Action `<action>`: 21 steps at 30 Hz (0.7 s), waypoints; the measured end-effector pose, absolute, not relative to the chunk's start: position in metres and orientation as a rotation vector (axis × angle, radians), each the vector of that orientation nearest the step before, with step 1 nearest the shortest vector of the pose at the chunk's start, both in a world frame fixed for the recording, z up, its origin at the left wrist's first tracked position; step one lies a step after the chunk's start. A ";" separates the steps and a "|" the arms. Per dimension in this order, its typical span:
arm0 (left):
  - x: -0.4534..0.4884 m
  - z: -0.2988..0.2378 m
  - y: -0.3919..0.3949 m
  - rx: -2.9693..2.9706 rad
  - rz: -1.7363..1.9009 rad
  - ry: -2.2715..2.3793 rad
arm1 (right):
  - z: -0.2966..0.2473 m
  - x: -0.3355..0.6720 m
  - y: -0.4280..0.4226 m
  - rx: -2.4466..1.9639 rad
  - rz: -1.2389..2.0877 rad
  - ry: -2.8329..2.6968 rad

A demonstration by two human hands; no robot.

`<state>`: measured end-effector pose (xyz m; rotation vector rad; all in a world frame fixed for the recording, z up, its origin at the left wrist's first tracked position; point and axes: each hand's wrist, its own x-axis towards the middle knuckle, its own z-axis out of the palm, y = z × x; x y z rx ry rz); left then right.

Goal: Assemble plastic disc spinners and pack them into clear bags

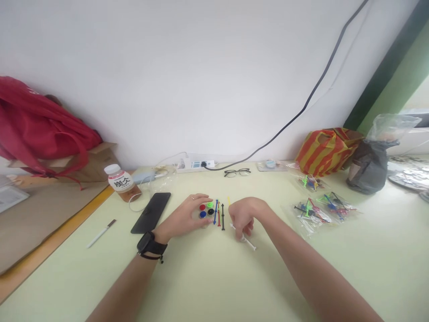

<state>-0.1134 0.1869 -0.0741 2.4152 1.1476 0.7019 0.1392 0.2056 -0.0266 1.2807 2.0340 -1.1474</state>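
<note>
My left hand [187,217] curves loosely around a small cluster of round pieces, thumb and fingers apart. In the cluster are a red piece [202,207], a blue piece [203,214], a green piece [210,205] and a black piece [211,211]. Just right of them lie a blue double-ended arrow [216,212], a red arrow [219,217] and a black arrow [223,217]. My right hand [243,217] is closed on a white plastic arrow [249,243], which slants low over the table. Part of a yellow stick [229,201] shows beside the right knuckles.
A black phone [150,213], a drink bottle [121,182] and a utility knife [101,233] lie left. Behind are glasses [237,172] and a power strip [195,166]. Bagged arrow parts [321,210], a striped bag [326,150] and a grey bag [368,165] stand right.
</note>
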 end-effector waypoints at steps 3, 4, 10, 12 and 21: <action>-0.113 -0.083 0.188 2.418 0.679 1.091 | -0.027 0.139 0.202 1.275 -1.180 2.097; -0.113 -0.085 0.189 2.417 0.670 1.073 | -0.025 0.140 0.201 1.284 -1.190 2.131; -0.116 -0.082 0.192 2.425 0.604 1.122 | -0.015 0.146 0.203 1.304 -1.302 2.353; -0.112 -0.081 0.191 2.417 0.683 1.158 | -0.015 0.146 0.205 1.344 -1.347 2.424; -0.086 -0.069 0.181 2.128 1.115 1.105 | -0.025 0.129 0.205 1.430 -2.189 2.637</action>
